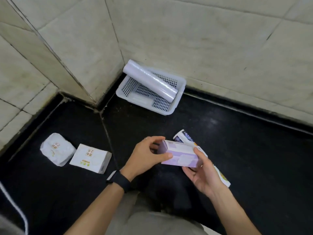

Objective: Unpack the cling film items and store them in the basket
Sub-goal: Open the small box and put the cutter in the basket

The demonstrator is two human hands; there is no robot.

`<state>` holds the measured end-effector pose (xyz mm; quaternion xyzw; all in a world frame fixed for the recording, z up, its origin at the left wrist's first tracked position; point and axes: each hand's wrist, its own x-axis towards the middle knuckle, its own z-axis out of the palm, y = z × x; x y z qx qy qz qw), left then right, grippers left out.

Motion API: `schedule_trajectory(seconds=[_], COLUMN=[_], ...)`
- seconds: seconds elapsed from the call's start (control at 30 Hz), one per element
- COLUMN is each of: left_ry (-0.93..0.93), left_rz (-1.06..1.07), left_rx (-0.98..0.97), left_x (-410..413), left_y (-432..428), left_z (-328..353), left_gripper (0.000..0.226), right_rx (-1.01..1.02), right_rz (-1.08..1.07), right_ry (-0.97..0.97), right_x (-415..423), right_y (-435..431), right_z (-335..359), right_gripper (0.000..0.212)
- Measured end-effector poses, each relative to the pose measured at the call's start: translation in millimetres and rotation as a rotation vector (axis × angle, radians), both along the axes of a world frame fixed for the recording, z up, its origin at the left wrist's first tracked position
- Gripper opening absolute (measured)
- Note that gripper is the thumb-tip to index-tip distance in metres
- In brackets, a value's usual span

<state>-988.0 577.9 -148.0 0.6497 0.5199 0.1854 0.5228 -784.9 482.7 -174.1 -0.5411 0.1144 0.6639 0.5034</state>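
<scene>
Roll (150, 80) in basket (179, 82); two packets (57, 150) left of box (179, 155).

Basket (129, 86): white, its walls and bottom patterned with a regular grid of small holes. Roll (149, 80): pale lilac-white with a glossy sheen. Box (179, 155): lilac with white panels. Crumpled pack (57, 149) and flat pack (90, 158): white, with brown and green print. Carton (223, 177): white, with yellow-green print at the edge. Floor (245, 141): black, faintly speckled. Walls (203, 39): beige tile with dark joints. Wristband (119, 179): black.
</scene>
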Motion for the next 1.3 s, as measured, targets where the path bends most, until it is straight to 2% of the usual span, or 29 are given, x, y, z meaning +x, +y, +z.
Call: schedule_trajectory(seconds=[0.2,0.5,0.73,0.9,0.97,1.07,1.17,1.23,1.3], left_ry=[0.05,-0.047,0.16,0.299,0.379,0.553,0.63,0.635,0.551], left_rz=[-0.149,-0.104,-0.354,-0.41,-0.386,-0.349,-0.358,-0.336,-0.287], left_rx=[0.045,0.185,0.225,0.293,0.382,0.657,0.871,0.95,0.981], left_x=[27,60,53,56,61,71,79,82,82], left_y=[-7,1,24,27,23,16,12,9,7], left_z=[19,50,72,83,83,78,73,71,70], left_gripper=[0.065,0.06,0.068,0.072,0.066,0.053,0.037,0.031,0.029], right_rx=[0.032,0.182,0.234,0.259,0.293,0.301,0.296,0.287,0.267], right_rz=[-0.123,-0.242,-0.21,-0.237,-0.287,-0.397,-0.478,-0.478,-0.399], right_ry=[0.065,0.153,0.05,-0.027,-0.048,-0.041,-0.029,-0.02,-0.026], right_x=[14,32,40,34,28,19,17,19,21], right_y=[-30,-16,-10,-7,-5,-3,-3,-5,-8], right_z=[-4,4,10,11,13,16,18,18,18], right_gripper=[0.05,0.06,0.054,0.05,0.048,0.048,0.053,0.052,0.05])
